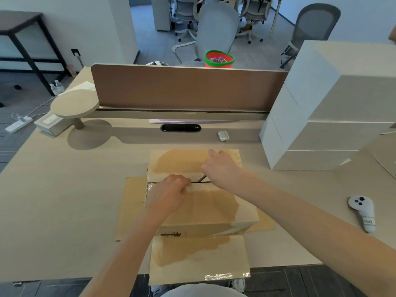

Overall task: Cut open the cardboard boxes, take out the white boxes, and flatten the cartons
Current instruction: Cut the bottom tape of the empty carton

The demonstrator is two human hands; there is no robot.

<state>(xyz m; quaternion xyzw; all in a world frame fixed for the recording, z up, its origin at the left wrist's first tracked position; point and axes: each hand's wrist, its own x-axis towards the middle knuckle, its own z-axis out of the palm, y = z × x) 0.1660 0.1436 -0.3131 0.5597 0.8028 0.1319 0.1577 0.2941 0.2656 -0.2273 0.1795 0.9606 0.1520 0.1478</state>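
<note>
A brown cardboard carton [214, 206] stands in the middle of the desk, its lower flaps splayed flat around it and the near flap [199, 260] hanging over the desk's front edge. A taped seam [199, 182] runs across its top. My left hand [169, 194] rests on the top with fingers curled at the seam. My right hand [222, 168] hovers just behind the seam and holds a thin dark knife [202, 179], its tip at the seam. A stack of white boxes [321, 116] stands at the right.
A white hand controller [364, 213] lies on the desk [64, 200] at the right. A small white case [223, 136] sits behind the carton. A brown divider panel [188, 88] closes the back, and a round stand [75, 103] is at the back left.
</note>
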